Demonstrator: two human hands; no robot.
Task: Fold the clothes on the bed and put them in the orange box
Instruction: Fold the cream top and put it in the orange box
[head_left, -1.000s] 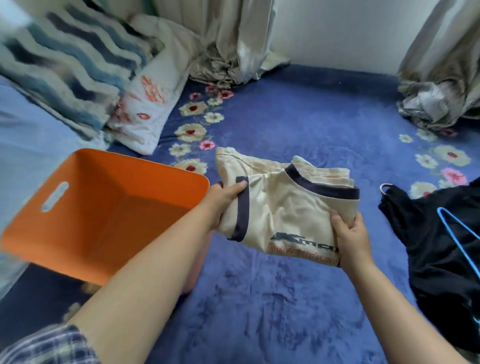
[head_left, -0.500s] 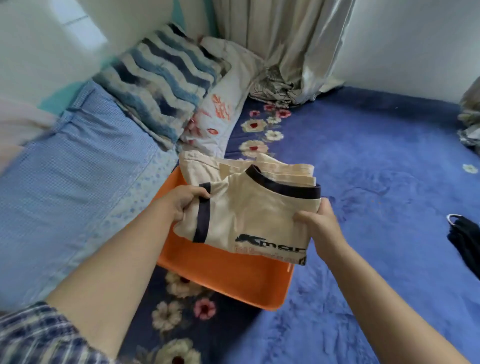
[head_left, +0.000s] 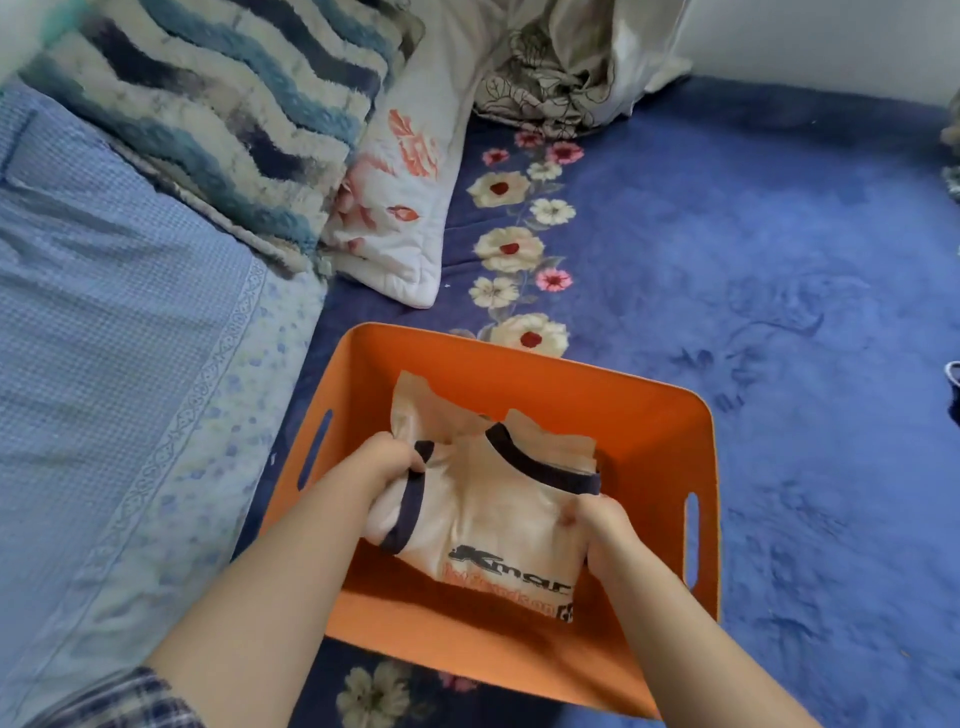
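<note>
Step in hand: placing. The folded cream T-shirt with dark navy trim (head_left: 498, 499) is held low inside the orange plastic box with slotted handles (head_left: 649, 415), so by my reading the folding of this piece is done and only the setting down is left.
Left hand (head_left: 384, 467): its fingers are curled round the shirt's left edge, at the navy-banded sleeve.
Right hand (head_left: 605, 530): it pinches the shirt's right edge just below the navy collar, thumb on top.
Where the shirt is: within the box walls, between the two hands. Whether its underside already touches the box floor I cannot tell; the near edge seems to hang just above it.
Where the box is: on the deep blue plush bed cover with a flower border (head_left: 779, 260), near the person.
Next move calls for: lowering the bundle flat onto the box floor and letting go with both hands together, so the layers do not slide apart. The shirt sits towards the left and middle, which leaves room for more clothes.
How the shirt looks: soft, thin knit, folded into a thick rectangle with several layers showing at the far edge. Dark lettering and an orange line of print run along the near front. It will likely slump if released unevenly.
</note>
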